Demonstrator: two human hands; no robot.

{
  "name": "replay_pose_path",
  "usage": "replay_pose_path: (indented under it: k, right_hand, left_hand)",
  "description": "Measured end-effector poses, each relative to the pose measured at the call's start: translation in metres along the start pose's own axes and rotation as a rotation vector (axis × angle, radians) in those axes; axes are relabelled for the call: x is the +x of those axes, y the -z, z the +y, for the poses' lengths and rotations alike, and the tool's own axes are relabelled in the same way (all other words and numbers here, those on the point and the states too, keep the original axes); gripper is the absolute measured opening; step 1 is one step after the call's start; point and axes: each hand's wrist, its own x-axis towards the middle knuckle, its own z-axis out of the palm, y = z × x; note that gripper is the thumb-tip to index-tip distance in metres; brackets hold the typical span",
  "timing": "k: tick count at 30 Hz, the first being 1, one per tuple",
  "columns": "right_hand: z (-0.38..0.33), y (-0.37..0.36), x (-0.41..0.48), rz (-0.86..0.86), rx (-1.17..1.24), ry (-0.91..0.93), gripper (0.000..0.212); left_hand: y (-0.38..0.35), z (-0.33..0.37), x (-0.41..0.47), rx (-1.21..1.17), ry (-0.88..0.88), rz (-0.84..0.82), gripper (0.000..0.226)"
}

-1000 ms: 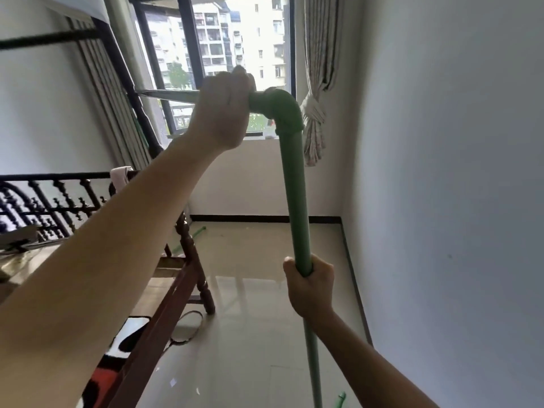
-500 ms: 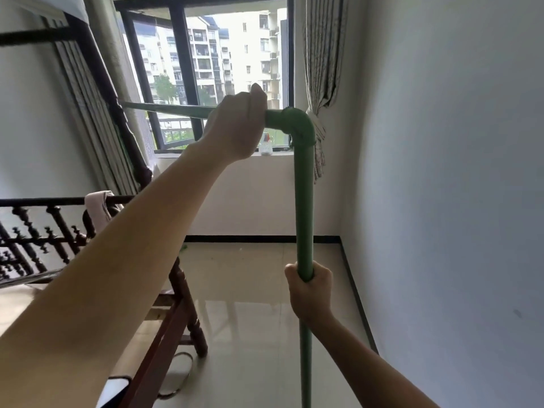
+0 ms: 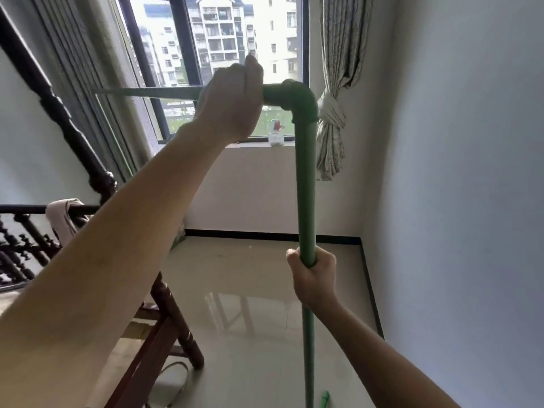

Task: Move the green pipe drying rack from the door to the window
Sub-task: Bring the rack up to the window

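The green pipe drying rack (image 3: 306, 184) fills the middle of the view: a horizontal top bar runs left from an elbow joint, and an upright post drops to the floor. My left hand (image 3: 232, 104) is clenched around the top bar just left of the elbow. My right hand (image 3: 313, 278) grips the upright post about halfway down. A green foot of the rack (image 3: 324, 399) shows at the bottom edge. The window (image 3: 235, 54) lies straight ahead beyond the rack, with a small bottle (image 3: 276, 135) on its sill.
A dark wooden bed frame (image 3: 164, 328) with a tall post (image 3: 73, 134) stands on the left, a cloth (image 3: 63, 219) draped over its rail. A tied curtain (image 3: 332, 113) hangs right of the window. A white wall (image 3: 456, 201) runs close on the right. Glossy tiled floor (image 3: 253, 290) lies ahead.
The window and far wall have grown larger and nearer, and the bed frame has slid back on the left. Both hands keep the same grip on the rack.
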Motion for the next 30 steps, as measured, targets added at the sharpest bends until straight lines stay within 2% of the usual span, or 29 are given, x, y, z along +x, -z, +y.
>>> replay_pose_path:
  k: [4,8,11,13,20,26,30]
  right_hand:
    - [0.022,0.024,0.076,-0.04,0.0,0.007,0.041]
    - [0.041,0.046,0.142,-0.021,-0.054,0.017,0.044]
    - [0.055,0.055,0.185,0.007,-0.051,-0.001,0.048]
    - [0.066,0.057,0.212,0.018,-0.052,0.003,0.05]
    - [0.105,0.05,0.311,0.071,-0.07,0.012,0.051]
    - [0.136,0.03,0.409,0.127,-0.083,-0.005,0.041]
    - [0.162,0.021,0.465,0.167,-0.095,-0.008,0.044]
  left_hand:
    - [-0.058,0.005,0.049,-0.145,0.143,0.002,0.05]
    - [-0.11,0.016,0.088,-0.091,0.248,0.008,0.045]
    - [-0.147,0.016,0.115,-0.08,0.243,-0.023,0.04]
    - [-0.171,0.012,0.13,-0.081,0.205,-0.034,0.042]
    - [-0.256,-0.032,0.175,-0.094,-0.114,0.032,0.04]
    - [-0.331,-0.081,0.225,-0.041,-0.178,0.029,0.041]
    - [-0.379,-0.101,0.258,-0.012,-0.2,0.048,0.046]
